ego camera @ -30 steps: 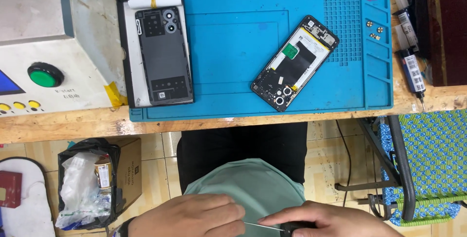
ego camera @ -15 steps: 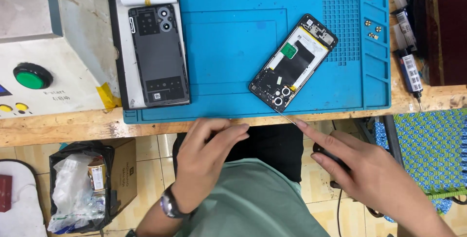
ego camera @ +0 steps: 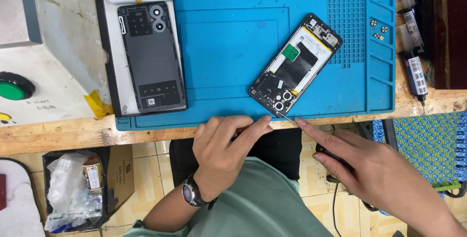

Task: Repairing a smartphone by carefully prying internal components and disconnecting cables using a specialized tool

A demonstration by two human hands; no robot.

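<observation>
Head view: both hands have come up from the lap to the table's front edge since a second ago. Right hand [ego camera: 369,169] is clenched on a thin screwdriver [ego camera: 288,117] — its tip now touches the lower end of the opened phone [ego camera: 295,63], which lies tilted on the blue mat [ego camera: 228,37] near that front edge. Left hand [ego camera: 228,144] steadies the shaft, fingers [ego camera: 257,125] half curled, grasping nothing. Back cover [ego camera: 152,57] lies on its tray at the mat's left edge — work on the phone's screws looks about to start

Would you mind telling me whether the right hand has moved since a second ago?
Yes. The right hand, holding a thin screwdriver, has risen from the lap toward the blue mat's near edge, its tip now by the opened phone.
</observation>
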